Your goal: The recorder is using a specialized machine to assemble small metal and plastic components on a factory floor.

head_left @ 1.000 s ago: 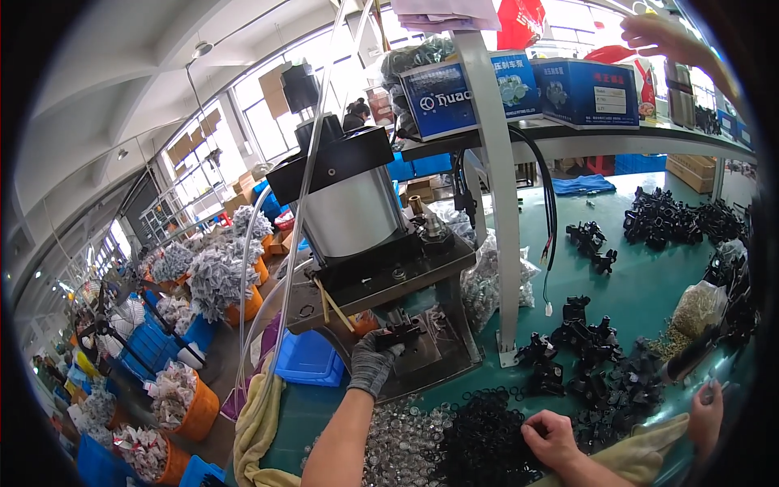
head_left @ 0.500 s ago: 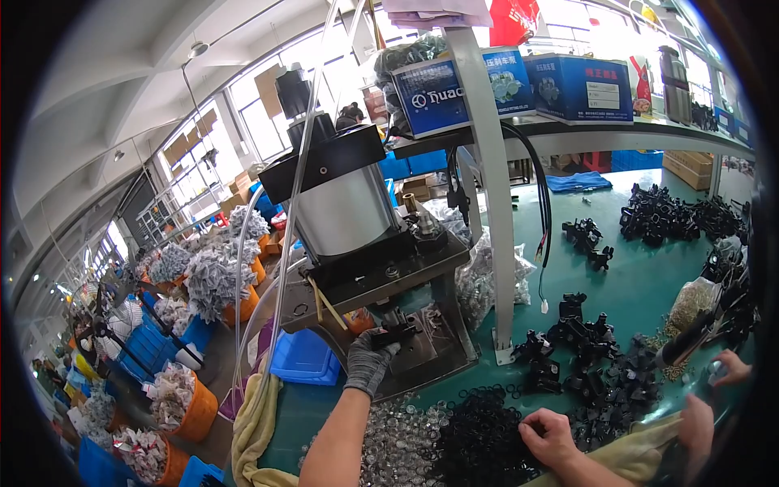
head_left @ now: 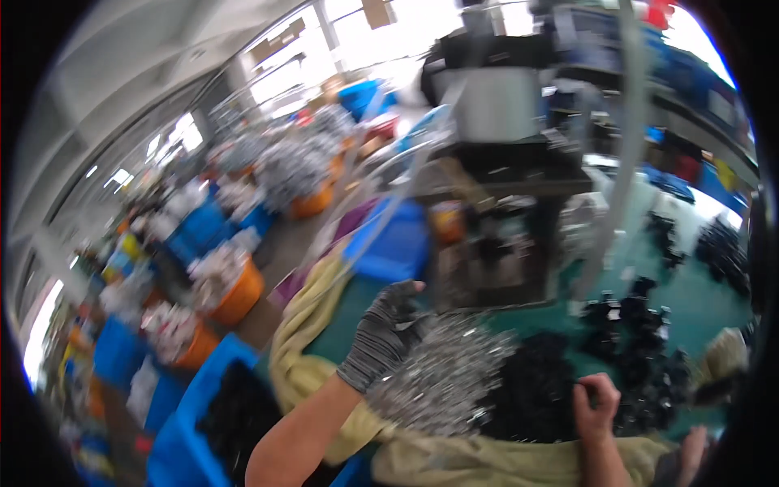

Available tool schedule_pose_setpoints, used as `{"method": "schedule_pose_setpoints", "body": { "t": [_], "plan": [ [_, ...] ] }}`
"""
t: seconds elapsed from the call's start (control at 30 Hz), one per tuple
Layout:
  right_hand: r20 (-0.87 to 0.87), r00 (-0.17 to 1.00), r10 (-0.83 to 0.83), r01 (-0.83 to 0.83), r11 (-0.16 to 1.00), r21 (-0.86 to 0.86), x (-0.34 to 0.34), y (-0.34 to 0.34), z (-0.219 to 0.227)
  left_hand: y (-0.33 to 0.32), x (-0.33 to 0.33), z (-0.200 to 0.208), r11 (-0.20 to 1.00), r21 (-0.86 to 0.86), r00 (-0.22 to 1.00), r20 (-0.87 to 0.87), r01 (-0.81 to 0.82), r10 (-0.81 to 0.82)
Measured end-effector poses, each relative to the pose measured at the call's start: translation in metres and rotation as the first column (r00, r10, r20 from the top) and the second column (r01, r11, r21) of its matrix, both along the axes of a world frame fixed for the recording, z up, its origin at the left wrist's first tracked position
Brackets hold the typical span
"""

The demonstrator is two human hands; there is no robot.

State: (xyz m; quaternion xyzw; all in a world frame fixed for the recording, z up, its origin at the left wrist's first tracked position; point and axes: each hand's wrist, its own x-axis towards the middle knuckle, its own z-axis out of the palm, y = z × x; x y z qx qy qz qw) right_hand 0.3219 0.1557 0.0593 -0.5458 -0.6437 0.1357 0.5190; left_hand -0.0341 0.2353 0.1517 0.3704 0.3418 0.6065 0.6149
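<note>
Head view, left hand: the gloved left hand (head_left: 385, 334) is at the left edge of the heap of clear pieces (head_left: 454, 369), its fingers bent; blur hides whether they grip anything, so I can't tell.
Head view, right hand: the bare right hand (head_left: 596, 402) is just beside the black heap (head_left: 531, 385), thumb and forefinger curled toward each other; I can't tell whether a small part sits between them.
Clear pieces: on the green tabletop (head_left: 688, 299), in front of the press (head_left: 497, 105) and left of the black heap. They look small and slick, so a light fingertip pinch should serve better than a scoop.
Black heap: it borders the clear pieces closely; picking from its outer edge would help keep the two kinds from mixing.
Glove: knit may dull the feel of small parts, so a glance at the fingers is a sensible check.
Press: neither hand is under it; keeping fingers out of its gap unless placing a part is the safe habit.
Yellow cloth: the yellow cloth (head_left: 507, 463) lies along the near side, where a dragging forearm could pull it into the parts.
Another person's hand: it shows at lower right (head_left: 692, 454); reaches that way need care.
</note>
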Motion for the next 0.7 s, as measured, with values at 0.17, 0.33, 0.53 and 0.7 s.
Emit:
{"method": "schedule_pose_setpoints", "body": {
  "t": [0.17,0.33,0.53,0.7],
  "plan": [
    [0.324,0.917,0.232,-0.190,0.969,-0.157,-0.016,-0.036,0.021,-0.171,-0.116,0.009,0.748,0.622,0.085,-0.753,-0.232,0.652],
    [0.529,0.801,0.281,-0.279,0.956,-0.085,-0.047,-0.025,0.010,-0.326,-0.236,-0.105,0.755,0.044,0.213,-0.947,-0.654,0.239],
    [0.517,0.837,0.179,-0.197,0.980,-0.020,-0.037,-0.041,0.019,-0.335,-0.226,-0.133,0.866,0.088,-0.527,-0.822,-0.492,-0.216],
    [0.584,0.789,0.193,-0.243,0.970,0.008,-0.056,-0.037,0.010,-0.329,-0.233,-0.132,0.863,0.402,-0.490,-0.844,-0.305,0.220]
  ]
}}
